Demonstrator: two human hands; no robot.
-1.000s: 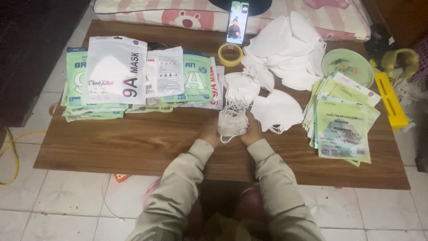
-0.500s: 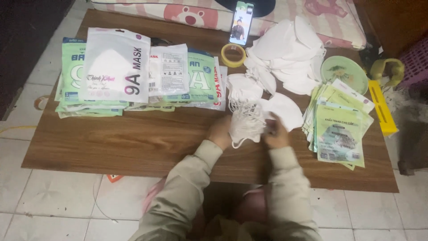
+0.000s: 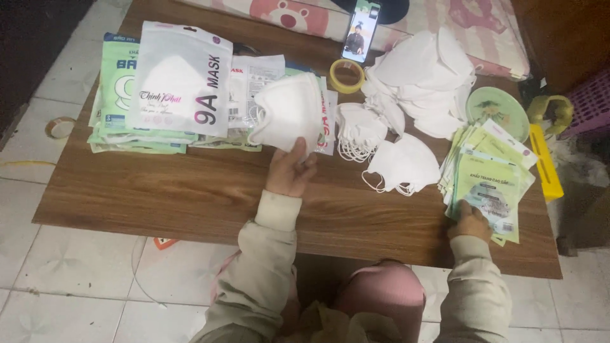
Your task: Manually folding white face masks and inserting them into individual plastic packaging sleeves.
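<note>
Currently, the left hand [image 3: 289,173] is grasping a small stack of white folded masks [image 3: 289,111], lifting it clear of the wooden worktop [image 3: 190,197]. The right hand [image 3: 471,221] is resting on the near edge of the fanned pile of green empty pouches [image 3: 492,184] at the right side, fingers closing on the top pouch; whether it is already gripping one cannot be told.

Progress, judged from the layout: filled packs [image 3: 159,89] are lying stacked at the far left, so some packing appears done. Considerable stock is remaining: a loose mask [image 3: 403,164] is lying between the two hands, a bundle [image 3: 359,127] is sitting beside it, and a large heap of masks [image 3: 422,76] is occupying the far side near the tape roll [image 3: 347,75] and the propped phone [image 3: 361,30].
</note>
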